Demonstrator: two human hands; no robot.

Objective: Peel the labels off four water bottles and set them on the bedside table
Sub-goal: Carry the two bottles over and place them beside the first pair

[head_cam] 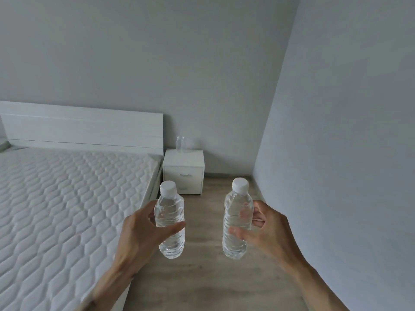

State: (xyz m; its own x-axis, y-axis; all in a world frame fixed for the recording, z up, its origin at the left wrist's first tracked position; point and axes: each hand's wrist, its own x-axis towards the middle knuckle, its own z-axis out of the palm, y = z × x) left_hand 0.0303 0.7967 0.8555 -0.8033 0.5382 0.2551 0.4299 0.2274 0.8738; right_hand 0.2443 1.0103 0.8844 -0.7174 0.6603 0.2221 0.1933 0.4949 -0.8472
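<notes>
I hold two clear, label-free water bottles with white caps, upright above the wooden floor. My left hand (143, 230) grips the left bottle (170, 212) around its middle. My right hand (262, 227) grips the right bottle (237, 218) the same way. Ahead, in the corner, stands the white bedside table (193, 161) with two drawers. On its top, near the back left, stands a clear bottle or jar (180, 144) with no label; its cap is too faint to make out.
A bed with a white quilted mattress (67, 198) and white headboard (85, 129) fills the left side, touching the bedside table. A grey wall (348, 153) runs close along the right. A strip of wooden floor (206, 277) lies between bed and wall.
</notes>
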